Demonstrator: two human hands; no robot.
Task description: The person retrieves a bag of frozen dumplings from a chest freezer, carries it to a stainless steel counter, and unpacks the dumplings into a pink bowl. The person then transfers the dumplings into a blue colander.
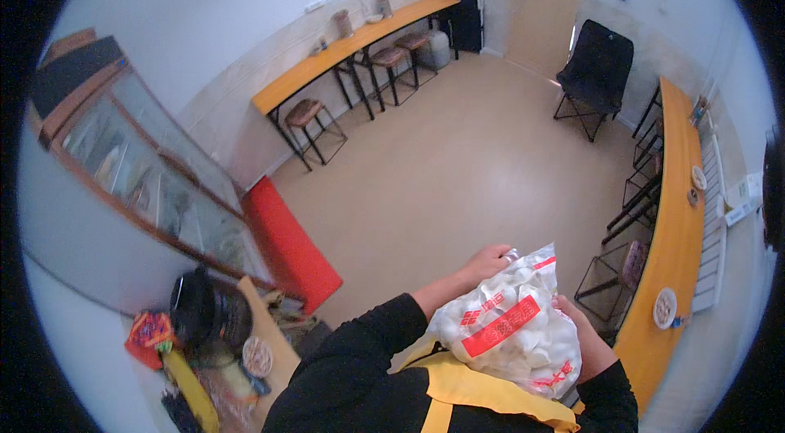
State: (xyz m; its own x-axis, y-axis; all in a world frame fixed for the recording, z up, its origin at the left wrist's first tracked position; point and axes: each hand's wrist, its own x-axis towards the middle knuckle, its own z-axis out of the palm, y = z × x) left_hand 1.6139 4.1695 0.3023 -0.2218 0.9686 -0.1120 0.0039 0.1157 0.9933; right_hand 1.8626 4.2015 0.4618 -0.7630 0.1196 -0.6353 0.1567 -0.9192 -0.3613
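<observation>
A clear plastic bag (503,347) packed with white rounded pieces rests against my chest, over a yellow apron (478,381). Red printing covers its front. My left hand (489,262) grips the bag's far upper edge, and something silvery shows at its fingertips, too small to tell. Along the right side, my right hand (569,310) holds the bag with its fingers partly hidden behind the plastic. What the white pieces are cannot be made out for sure.
A glass-door display fridge (165,181) stands left behind a red box-like step (294,243). Narrow wooden tables (362,46) with stools (306,114) line the far wall; another long table (674,224) runs along the right. A black folding chair (595,68) stands near the door (543,3).
</observation>
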